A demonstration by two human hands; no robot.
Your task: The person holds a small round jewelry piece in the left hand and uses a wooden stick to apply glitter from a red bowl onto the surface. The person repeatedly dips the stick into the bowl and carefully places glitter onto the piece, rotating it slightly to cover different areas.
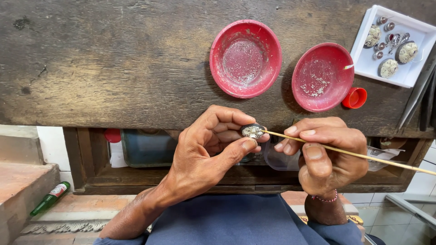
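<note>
A broad, worn wooden desk [113, 63] fills the top of the view, its dark planks scuffed and stained. Below its edge sits an open shelf [150, 174], with a bluish container [147, 147] tucked inside. On the desk, two red bowls: the left bowl [245, 58] dusted with pale grains, the right bowl [322, 77] holding a small heap of them. Up at the corner, a white tray [411, 77] carries several small metal pieces. Now the left hand [206, 152], fingers curled in, pinching a small round dark piece [252, 131] between thumb and fingertips, just in front of the desk edge. The right hand [324, 156] is closed around a thin wooden stick [359, 155], tip touching that piece. Smallest on the desk, a red cap [354, 98] beside the right bowl.
</note>
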